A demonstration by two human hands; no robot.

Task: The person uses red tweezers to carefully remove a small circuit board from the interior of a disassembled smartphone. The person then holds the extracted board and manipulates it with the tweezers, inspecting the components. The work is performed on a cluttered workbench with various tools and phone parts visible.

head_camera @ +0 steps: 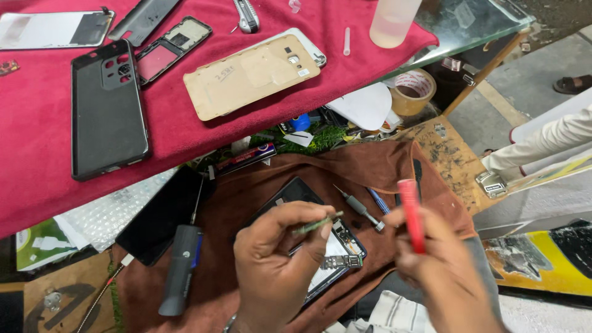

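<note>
My left hand (274,262) pinches a small thin greenish part (317,224) between thumb and fingers, just above an opened phone (336,246) that lies on a brown cloth (246,203). My right hand (441,265) grips a red-handled tool (411,216), held upright to the right of the phone. A grey screwdriver (361,208) and a blue-tipped tool (378,200) lie on the cloth between my hands.
A dark grey electric screwdriver (180,265) and a black phone screen (163,216) lie at the left. A red cloth (185,135) above holds a black phone case (108,111), a tan back cover (253,77), frames and a plastic bottle (393,21). A tape roll (413,91) sits to the right.
</note>
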